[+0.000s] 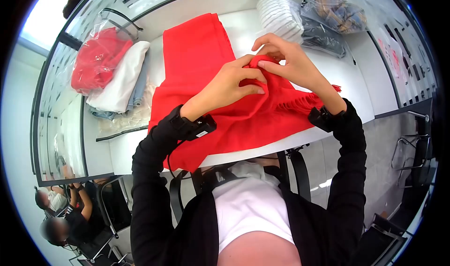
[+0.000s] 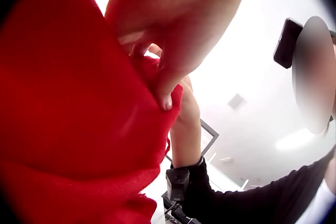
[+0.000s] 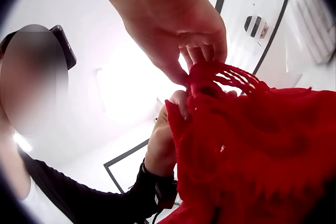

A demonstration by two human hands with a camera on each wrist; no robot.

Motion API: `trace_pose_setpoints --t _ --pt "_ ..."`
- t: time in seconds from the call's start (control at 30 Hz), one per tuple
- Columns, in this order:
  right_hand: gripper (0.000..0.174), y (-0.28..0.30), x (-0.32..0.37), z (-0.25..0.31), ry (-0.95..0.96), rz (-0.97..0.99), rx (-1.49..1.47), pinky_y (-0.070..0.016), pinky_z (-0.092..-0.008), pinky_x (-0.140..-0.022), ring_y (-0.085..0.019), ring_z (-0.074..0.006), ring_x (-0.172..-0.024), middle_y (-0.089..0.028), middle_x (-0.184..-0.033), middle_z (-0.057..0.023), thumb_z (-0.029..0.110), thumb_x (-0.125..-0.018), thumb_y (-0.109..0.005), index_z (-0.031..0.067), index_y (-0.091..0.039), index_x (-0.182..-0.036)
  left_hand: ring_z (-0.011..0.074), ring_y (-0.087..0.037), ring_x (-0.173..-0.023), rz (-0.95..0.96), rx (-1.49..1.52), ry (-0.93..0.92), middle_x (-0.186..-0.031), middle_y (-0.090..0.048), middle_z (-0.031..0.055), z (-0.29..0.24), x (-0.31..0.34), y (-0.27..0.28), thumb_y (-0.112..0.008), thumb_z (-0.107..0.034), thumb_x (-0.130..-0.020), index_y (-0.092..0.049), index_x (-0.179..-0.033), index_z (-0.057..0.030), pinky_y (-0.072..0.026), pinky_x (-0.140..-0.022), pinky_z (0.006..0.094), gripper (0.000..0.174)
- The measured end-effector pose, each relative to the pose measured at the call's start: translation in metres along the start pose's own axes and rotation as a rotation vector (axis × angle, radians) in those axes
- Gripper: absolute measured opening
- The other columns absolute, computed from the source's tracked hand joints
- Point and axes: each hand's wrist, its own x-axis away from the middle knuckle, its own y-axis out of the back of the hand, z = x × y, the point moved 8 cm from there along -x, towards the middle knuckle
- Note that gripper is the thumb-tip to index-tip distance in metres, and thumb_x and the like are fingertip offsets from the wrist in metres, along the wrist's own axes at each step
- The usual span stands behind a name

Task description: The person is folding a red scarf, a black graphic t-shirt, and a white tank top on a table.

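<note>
A red scarf [image 1: 194, 55] with a twisted fringe [image 1: 302, 103] lies spread over the white table, part of it hanging past the front edge. My left hand [image 1: 230, 81] pinches a raised fold of it between thumb and fingers, near the scarf's middle. Right beside it, my right hand [image 1: 294, 63] grips a bunched bit of the same cloth between thumb and fingers. In the right wrist view, fringe strands [image 3: 239, 79] run from under the right fingers. The left wrist view shows the left thumb [image 2: 167, 100] pressed against the cloth's edge.
Folded clothes, among them a white garment [image 1: 119, 81] and a bagged red one [image 1: 101, 59], are stacked at the left. Bagged striped [image 1: 280, 20] and plaid [image 1: 337, 13] clothes lie at the back right. Low partitions enclose the table; people sit beyond the left one.
</note>
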Motion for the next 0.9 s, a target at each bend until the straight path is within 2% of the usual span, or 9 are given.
trace_pose_setpoints --t 0.1,0.2,0.23,0.33,0.4,0.6,0.8,0.9 --pt "0.028 0.0 0.002 0.002 0.014 0.008 0.055 -0.0449 -0.0236 -0.071 -0.058 -0.011 -0.08 -0.061 -0.085 -0.0068 0.001 -0.078 -0.058 0.0045 -0.05 -0.104 0.0211 -0.054 -0.083 -0.058 -0.045 -0.012 -0.092 -0.054 0.0063 0.003 -0.001 0.003 -0.066 -0.002 -0.071 -0.06 -0.082 -0.0037 -0.0432 -0.073 0.0287 0.013" --pt "0.027 0.004 0.004 0.002 0.072 -0.016 -0.021 -0.0451 -0.0236 -0.074 -0.058 -0.0113 -0.08 -0.06 -0.086 -0.0052 0.002 -0.076 -0.061 0.0036 -0.051 -0.101 0.0198 -0.054 -0.078 -0.146 0.016 -0.049 -0.086 -0.055 0.0059 -0.002 0.0 0.01 -0.065 -0.002 -0.072 -0.06 -0.084 -0.0028 -0.0424 -0.07 0.0276 0.013" --pt "0.027 0.005 0.005 -0.001 0.064 -0.034 -0.042 -0.0453 -0.0237 -0.075 -0.058 -0.0112 -0.081 -0.059 -0.086 -0.0045 0.002 -0.075 -0.062 0.0033 -0.051 -0.1 0.0171 -0.053 -0.078 -0.149 0.024 -0.019 -0.085 -0.055 0.0057 0.0 0.001 0.012 -0.065 -0.002 -0.074 -0.059 -0.084 -0.0018 -0.0421 -0.069 0.0267 0.012" --pt "0.027 0.008 0.009 -0.01 0.016 -0.072 -0.124 -0.0458 -0.024 -0.077 -0.059 -0.0107 -0.082 -0.058 -0.088 -0.0025 0.001 -0.074 -0.064 0.0027 -0.052 -0.097 0.0145 -0.053 -0.079 -0.188 0.048 0.08 -0.086 -0.057 0.0051 0.008 0.004 0.017 -0.065 -0.003 -0.075 -0.059 -0.084 -0.001 -0.042 -0.071 0.0255 0.012" --pt "0.026 0.007 0.011 -0.015 -0.041 -0.071 -0.205 -0.0463 -0.024 -0.078 -0.059 -0.0101 -0.083 -0.058 -0.089 -0.0014 0.0 -0.073 -0.065 0.0024 -0.052 -0.095 0.0132 -0.053 -0.08 -0.215 0.087 0.071 -0.087 -0.057 0.0046 0.01 0.005 0.014 -0.065 -0.004 -0.075 -0.059 -0.085 -0.0006 -0.0418 -0.073 0.0246 0.012" --pt "0.021 0.007 0.016 -0.008 -0.099 -0.128 -0.192 -0.0482 -0.0221 -0.075 -0.059 -0.0091 -0.081 -0.059 -0.087 -0.0024 -0.003 -0.074 -0.064 0.0013 -0.053 -0.092 0.0119 -0.053 -0.081 -0.279 0.162 0.078 -0.089 -0.059 0.003 0.01 0.007 0.011 -0.066 -0.006 -0.075 -0.058 -0.083 -0.0003 -0.0413 -0.074 0.0239 0.012" --pt "0.016 0.004 0.024 0.014 -0.026 -0.181 -0.061 -0.0504 -0.0245 -0.077 -0.062 -0.0125 -0.086 -0.061 -0.086 -0.0058 -0.004 -0.075 -0.06 -0.0006 -0.053 -0.089 0.0097 -0.051 -0.076 -0.335 0.186 0.12 -0.088 -0.058 0.0016 0.01 0.01 0.012 -0.068 -0.007 -0.075 -0.056 -0.075 -0.0005 -0.0408 -0.07 0.0232 0.013" --pt "0.013 0.004 0.028 0.023 0.031 -0.239 -0.028 -0.0517 -0.0235 -0.073 -0.064 -0.0145 -0.08 -0.063 -0.08 -0.0097 -0.005 -0.075 -0.058 -0.0036 -0.053 -0.087 0.0087 -0.05 -0.074 -0.365 0.2 0.13 -0.087 -0.058 0.0008 0.011 0.012 0.013 -0.068 -0.008 -0.075 -0.056 -0.073 -0.0009 -0.0401 -0.067 0.0228 0.015"
